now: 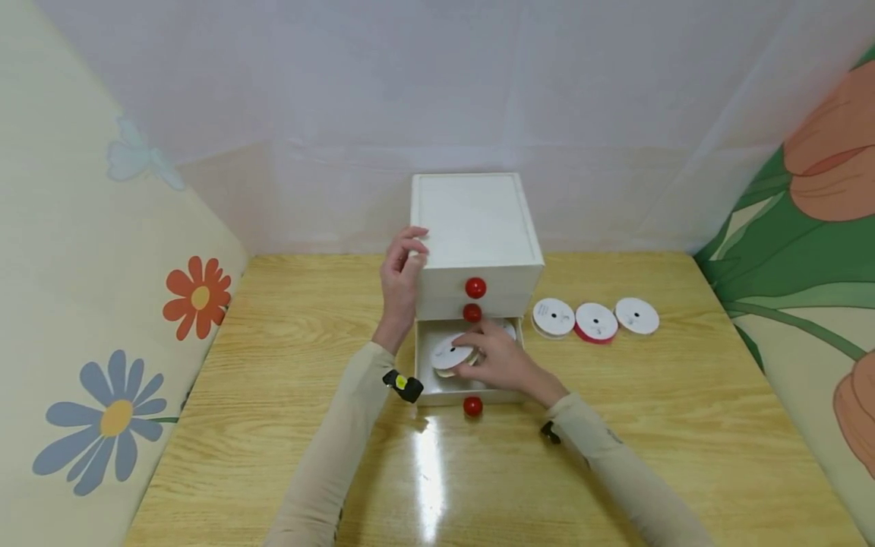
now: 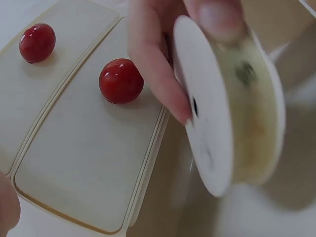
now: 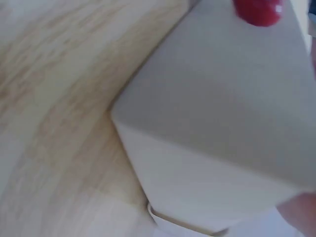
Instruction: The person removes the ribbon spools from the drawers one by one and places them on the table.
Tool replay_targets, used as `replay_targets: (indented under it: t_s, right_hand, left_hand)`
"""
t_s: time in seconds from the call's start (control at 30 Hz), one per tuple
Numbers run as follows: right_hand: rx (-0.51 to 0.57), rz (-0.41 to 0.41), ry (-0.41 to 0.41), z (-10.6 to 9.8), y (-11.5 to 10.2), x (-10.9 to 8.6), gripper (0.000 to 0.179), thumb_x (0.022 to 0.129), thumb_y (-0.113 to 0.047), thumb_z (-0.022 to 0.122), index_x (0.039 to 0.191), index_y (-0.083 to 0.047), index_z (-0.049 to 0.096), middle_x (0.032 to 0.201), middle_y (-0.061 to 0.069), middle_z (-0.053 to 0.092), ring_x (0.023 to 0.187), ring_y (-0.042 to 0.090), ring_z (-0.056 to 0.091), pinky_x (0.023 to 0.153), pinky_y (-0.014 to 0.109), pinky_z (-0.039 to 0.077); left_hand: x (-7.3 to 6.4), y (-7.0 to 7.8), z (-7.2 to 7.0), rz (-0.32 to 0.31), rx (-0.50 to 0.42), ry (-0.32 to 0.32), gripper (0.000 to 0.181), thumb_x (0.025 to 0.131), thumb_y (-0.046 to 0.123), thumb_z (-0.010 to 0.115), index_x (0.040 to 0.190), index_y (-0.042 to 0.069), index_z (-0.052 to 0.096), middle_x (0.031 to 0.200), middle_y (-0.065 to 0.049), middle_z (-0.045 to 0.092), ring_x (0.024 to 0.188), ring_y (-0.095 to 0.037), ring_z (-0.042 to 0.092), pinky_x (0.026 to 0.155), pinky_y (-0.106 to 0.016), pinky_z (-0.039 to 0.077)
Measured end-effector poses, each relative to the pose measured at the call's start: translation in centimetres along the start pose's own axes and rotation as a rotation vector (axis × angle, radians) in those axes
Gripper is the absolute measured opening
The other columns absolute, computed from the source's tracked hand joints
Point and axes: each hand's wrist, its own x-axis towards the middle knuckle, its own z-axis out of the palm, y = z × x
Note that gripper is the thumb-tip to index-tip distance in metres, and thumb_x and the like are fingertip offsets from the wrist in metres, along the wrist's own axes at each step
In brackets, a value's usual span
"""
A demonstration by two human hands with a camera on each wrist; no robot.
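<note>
A white cabinet (image 1: 475,216) with red knobs has its bottom drawer (image 1: 447,397) pulled out. Over that drawer my right hand (image 1: 502,357) pinches a white ribbon spool (image 1: 451,352) between thumb and fingers. The left wrist view shows this spool (image 2: 210,113) tilted on edge, with pale yellowish ribbon wound between its discs. Another white spool (image 1: 509,329) lies farther back in the drawer, partly hidden by the right hand. My left hand (image 1: 403,266) rests against the cabinet's upper left edge, its fingertips at the top. The right wrist view shows the drawer's outer corner (image 3: 197,128).
Right of the cabinet, three white spools stand in a row on the wooden table (image 1: 294,334): a left one (image 1: 554,315), a middle one with pink ribbon (image 1: 596,320) and a right one (image 1: 637,315). Flower-patterned panels flank the table, and a pale cloth (image 1: 342,114) hangs behind.
</note>
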Motion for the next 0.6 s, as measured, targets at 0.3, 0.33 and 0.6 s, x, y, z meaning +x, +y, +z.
replay_targets:
  t_s: [0.3,0.33,0.6]
  right_hand:
    - [0.179,0.094,0.087,-2.2,-0.5,-2.2,0.046,0.078,-0.023,0.082,0.119,-0.006,0.067,0.121,0.009,0.063,0.109,0.026,0.060,0.093,0.048,0.055]
    - [0.201,0.104,0.108,-2.5,-0.5,-2.5,0.046,0.077,-0.020,0.083,0.118,-0.006,0.066,0.120,0.009,0.062,0.108,0.026,0.060,0.093,0.048,0.055]
    - [0.250,0.099,0.241,-4.9,0.4,-4.6,0.041,0.075,-0.008,0.084,0.113,-0.003,0.071,0.109,0.009,0.056,0.101,0.024,0.058,0.087,0.044,0.059]
  left_hand:
    - [0.1,-0.4,0.1,-0.011,0.002,0.004,0.020,0.083,0.004,0.051,0.085,0.020,0.063,0.120,-0.004,0.067,0.130,-0.024,0.052,0.119,-0.037,0.032]
    - [0.1,-0.4,0.1,-0.013,-0.001,0.006,0.020,0.083,0.003,0.051,0.084,0.020,0.063,0.120,-0.004,0.067,0.130,-0.024,0.052,0.120,-0.037,0.032]
    - [0.1,-0.3,0.1,-0.014,-0.002,0.015,0.023,0.083,0.001,0.050,0.084,0.020,0.063,0.120,-0.004,0.067,0.130,-0.025,0.052,0.120,-0.037,0.032]
